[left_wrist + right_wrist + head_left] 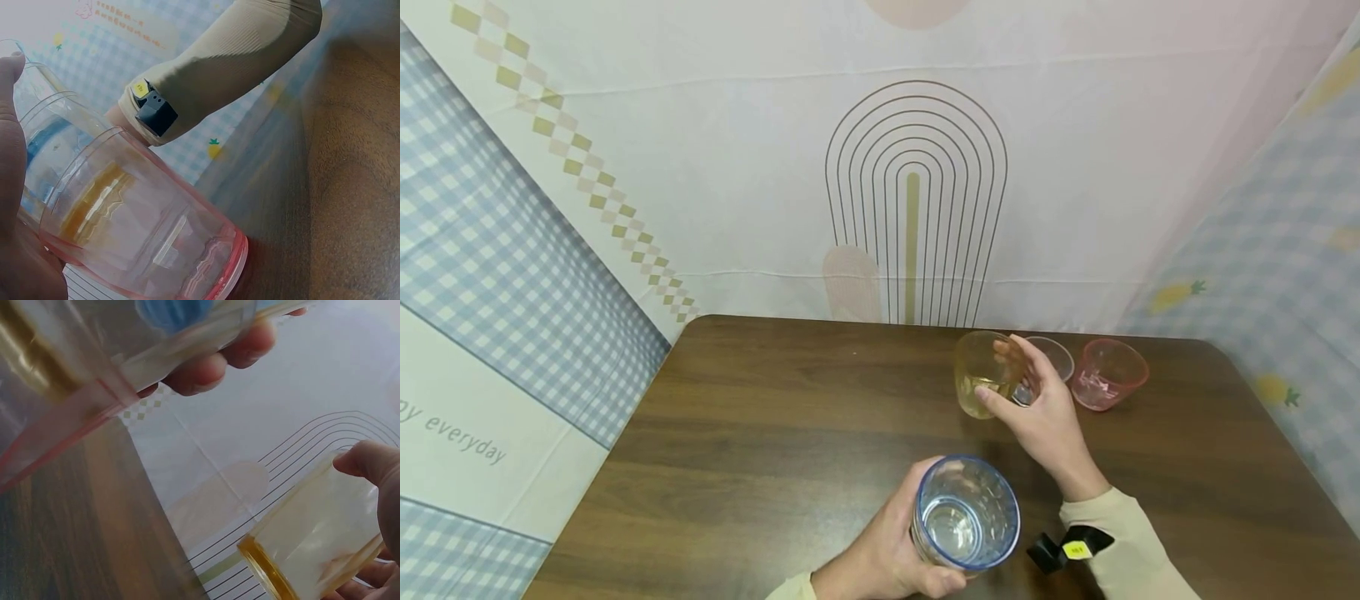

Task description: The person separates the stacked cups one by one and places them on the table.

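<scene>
Near the front edge of the table, my left hand (887,542) grips a stack of nested clear plastic cups. A blue-rimmed cup (951,521) tops the stack; in the left wrist view a pink-based cup (156,212) forms its outer end, with a yellow base and a blue base showing through. Farther back, my right hand (1048,421) holds a yellow tinted cup (970,367) between thumb and fingers. Its amber base (269,565) shows in the right wrist view. Just behind that hand stands a colourless cup (1057,357), partly hidden. Beside it is a pink cup (1108,379).
The dark brown wooden table (737,467) ends at a patterned white cloth (737,192) behind it. Blue checked cloth (550,258) hangs at the left, and another checked cloth (1255,283) at the right. A black wrist device (1078,546) sits on the right sleeve.
</scene>
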Demonstrator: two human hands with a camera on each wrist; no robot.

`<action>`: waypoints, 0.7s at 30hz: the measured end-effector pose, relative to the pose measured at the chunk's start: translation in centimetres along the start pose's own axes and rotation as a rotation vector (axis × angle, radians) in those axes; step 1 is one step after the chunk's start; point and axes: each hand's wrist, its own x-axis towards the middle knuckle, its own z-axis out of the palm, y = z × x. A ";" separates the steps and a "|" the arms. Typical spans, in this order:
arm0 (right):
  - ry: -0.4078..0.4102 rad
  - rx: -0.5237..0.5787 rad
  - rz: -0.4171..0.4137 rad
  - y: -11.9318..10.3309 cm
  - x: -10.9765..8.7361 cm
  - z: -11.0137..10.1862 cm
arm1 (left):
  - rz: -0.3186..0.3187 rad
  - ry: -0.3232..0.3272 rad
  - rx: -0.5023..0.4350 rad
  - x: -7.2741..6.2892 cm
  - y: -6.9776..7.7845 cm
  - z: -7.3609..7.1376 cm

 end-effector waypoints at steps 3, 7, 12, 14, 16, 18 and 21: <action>0.008 -0.020 0.035 0.3 0.0 0.0 | -0.002 0.003 0.028 0.0 0.0 0.0; 0.018 -0.024 0.070 0.7 0.1 0.1 | 0.000 0.007 0.046 0.0 0.0 0.0; 0.016 0.000 0.113 1.2 0.4 0.3 | -0.001 0.008 0.067 0.0 0.0 -0.1; 0.012 0.004 0.125 1.4 0.5 0.4 | -0.008 0.011 0.068 -0.1 0.0 -0.1; 0.011 0.003 0.132 1.7 0.6 0.5 | -0.012 0.013 0.064 -0.1 0.0 0.0; 0.015 0.006 0.133 2.0 0.6 0.6 | -0.013 0.013 0.052 -0.1 0.0 0.0; 0.017 0.022 0.147 2.3 0.7 0.8 | -0.011 0.014 0.048 -0.1 0.0 0.0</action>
